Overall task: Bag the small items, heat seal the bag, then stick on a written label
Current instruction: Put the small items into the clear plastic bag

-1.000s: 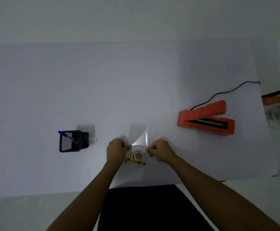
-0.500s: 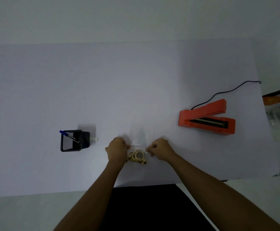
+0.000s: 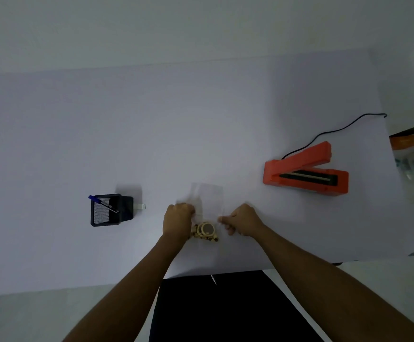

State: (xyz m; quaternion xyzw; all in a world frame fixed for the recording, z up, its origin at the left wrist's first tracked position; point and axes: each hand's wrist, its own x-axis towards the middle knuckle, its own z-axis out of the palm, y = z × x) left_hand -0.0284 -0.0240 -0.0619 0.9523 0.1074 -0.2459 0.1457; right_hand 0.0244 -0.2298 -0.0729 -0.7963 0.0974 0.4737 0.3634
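While pinched open: bag [image 3: 209,199], unfilled.

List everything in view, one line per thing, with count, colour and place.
clear bag: one, transparent, table centre, pinched by both hands
small items: a cluster, tan, between the hands; count unclear
heat sealer: one, orange, right side, lid raised
cord: one, black, behind the sealer
pen holder: one, black mesh, left side
pen: one, blue, in the holder
table: one, white
left hand: one, at the bag's left edge
right hand: one, at the bag's right edge
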